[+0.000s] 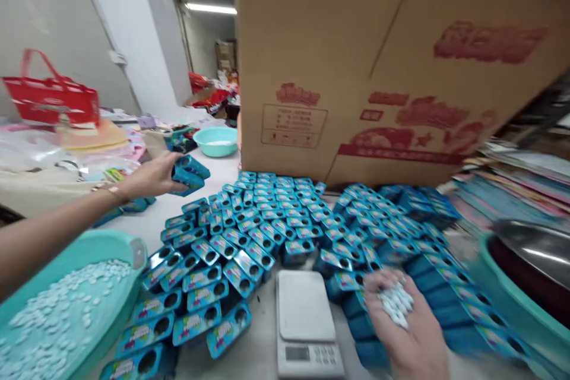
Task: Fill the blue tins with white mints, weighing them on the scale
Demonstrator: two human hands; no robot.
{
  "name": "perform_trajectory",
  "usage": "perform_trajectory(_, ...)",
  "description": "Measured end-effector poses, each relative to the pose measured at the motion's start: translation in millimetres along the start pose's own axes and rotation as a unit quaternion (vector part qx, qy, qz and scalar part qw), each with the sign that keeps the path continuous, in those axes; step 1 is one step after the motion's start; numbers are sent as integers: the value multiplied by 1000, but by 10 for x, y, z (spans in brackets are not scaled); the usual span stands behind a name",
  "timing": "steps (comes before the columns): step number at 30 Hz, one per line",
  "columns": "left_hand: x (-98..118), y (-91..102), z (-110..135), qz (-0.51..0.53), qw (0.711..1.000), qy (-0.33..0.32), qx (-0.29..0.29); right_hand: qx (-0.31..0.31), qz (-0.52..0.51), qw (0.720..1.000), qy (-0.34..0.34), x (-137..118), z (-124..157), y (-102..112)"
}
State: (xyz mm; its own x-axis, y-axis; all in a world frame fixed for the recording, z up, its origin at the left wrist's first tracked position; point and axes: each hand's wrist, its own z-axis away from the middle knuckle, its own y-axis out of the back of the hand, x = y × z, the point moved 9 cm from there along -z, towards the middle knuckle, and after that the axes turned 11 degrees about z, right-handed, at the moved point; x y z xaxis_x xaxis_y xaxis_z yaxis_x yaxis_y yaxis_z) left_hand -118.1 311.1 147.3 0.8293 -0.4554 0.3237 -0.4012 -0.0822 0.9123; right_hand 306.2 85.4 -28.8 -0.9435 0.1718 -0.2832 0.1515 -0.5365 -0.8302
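- Left hand (158, 175): clamped on a small pack of blue boxes (191, 175), raised over the left part of the desk (262, 338).
- Held boxes: side by side and tilted. The pack extends from the fingers toward the right; the fingers partly hide it, so the exact long axis cannot be told.
- Right hand (414, 335): palm up, fingers part-curled and not closed over the load, cupping pale tablets (396, 304). Position: above the near right of the desk, over standing boxes.
- Standing boxes (202, 277): packed across the middle of the desk, most upright, with the holed tops facing up. Each top is oblong, with the hole toward one end.
- Long axis, near left group: left to right, rising toward the far edge; hole at the right end.
- Long axis, near right rows: slanting toward the near right corner; hole at the near right end.
- Scale (307, 309): toward the near edge, between the two groups, display facing the near edge, pan bare.
- Left tub (111, 312): near left corner, containing loose tablets.
- Carton (333, 71): upright along the far edge, behind the boxes.
- Right tub (486, 267): right edge, with a steel bowl (537, 249) on top.
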Motion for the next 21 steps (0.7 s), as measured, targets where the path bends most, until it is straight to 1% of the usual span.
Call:
perform_trajectory(1, 292, 0, 0, 3, 1000, -27, -9, -17, -12, 1000, -1, 3, 46, -16)
perform_trajectory(2, 627, -34, 31, 12, 998, -61, -27, -28, -20, 999, -1, 0, 83, -19)
perform_trajectory(3, 1005, -106, 101, 27, 993, -105, -53, -38, -31, 999, 3, -16, 118, -16)
perform_trajectory(4, 1381, -224, 204, 52, 984, -140, -93, -45, -39, 998, 2, -30, 151, -2)
perform_trajectory(6, 2046, -514, 439, 100, 968, -171, -152, -56, -50, 997, -1, -82, 221, 49)
perform_trajectory(7, 2324, -708, 557, 104, 961, -182, -180, -59, -52, 997, -1, -123, 256, 86)
perform_trajectory(8, 2552, -926, 663, 94, 956, -190, -204, -60, -51, 997, 2, -177, 289, 132)
perform_trajectory(9, 2730, -1148, 751, 77, 952, -201, -218, -61, -47, 997, 6, -242, 320, 182)
perform_trajectory(10, 2842, -1377, 814, 53, 951, -203, -227, -61, -44, 997, 13, -315, 347, 235)
perform_trajectory(11, 2905, -1610, 866, 32, 949, -202, -241, -62, -42, 997, 21, -393, 371, 288)
perform_trajectory(13, 2920, -2015, 924, -3, 947, -192, -259, -68, -41, 996, 38, -539, 402, 382)
perform_trajectory(15, 2875, -2310, 959, -25, 943, -184, -275, -81, -35, 995, 54, -645, 413, 442)
perform_trajectory(16, 2851, -2403, 972, -33, 942, -182, -280, -88, -29, 994, 60, -674, 409, 459)
perform_trajectory(18, 2816, -2489, 991, -40, 941, -177, -286, -93, -26, 993, 61, -674, 382, 470)
perform_trajectory(19, 2803, -2491, 1003, -42, 940, -173, -291, -90, -30, 994, 55, -646, 361, 470)
perform_trajectory(21, 2775, -2423, 1039, -39, 939, -162, -302, -79, -44, 995, 36, -556, 315, 455)
